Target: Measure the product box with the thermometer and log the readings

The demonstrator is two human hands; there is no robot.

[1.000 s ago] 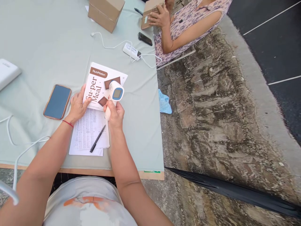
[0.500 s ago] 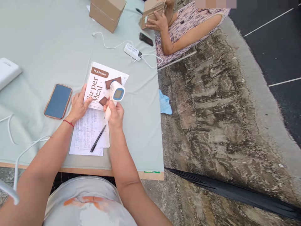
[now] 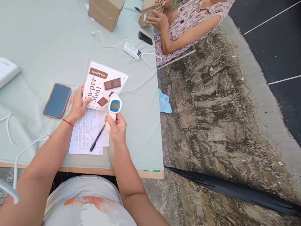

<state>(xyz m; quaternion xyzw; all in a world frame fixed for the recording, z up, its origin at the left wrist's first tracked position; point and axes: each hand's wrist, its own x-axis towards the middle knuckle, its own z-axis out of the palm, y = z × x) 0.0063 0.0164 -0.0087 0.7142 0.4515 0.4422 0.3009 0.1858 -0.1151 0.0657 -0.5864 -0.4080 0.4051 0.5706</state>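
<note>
My left hand (image 3: pixel 79 103) grips the left side of a white box (image 3: pixel 97 89) printed "NutriMotion Su-per Meal" with brown bars, its thumb lying on the front. My right hand (image 3: pixel 117 128) is closed round the handle of a white infrared thermometer (image 3: pixel 115 106) with a blue-rimmed grey screen. The thermometer's head overlaps the box's lower right corner in view; whether they touch I cannot tell. Below the box lie printed sheets (image 3: pixel 87 131) with a black pen (image 3: pixel 97 138) slanting across them. A smartphone (image 3: pixel 56 100) with a dark screen rests left of my left hand.
A cardboard box (image 3: pixel 105 14) stands at the back. At the far right corner, a person's hands (image 3: pixel 160 19) hold another cardboard box (image 3: pixel 147 14). Nearby lie a black device (image 3: pixel 145 38) and a white power bank (image 3: pixel 131 50) with a cable. A white device (image 3: pixel 8 72) sits at left.
My right hand has drawn the thermometer down toward me, uncovering more of the printed bars on the box. My left hand keeps its hold on the box.
</note>
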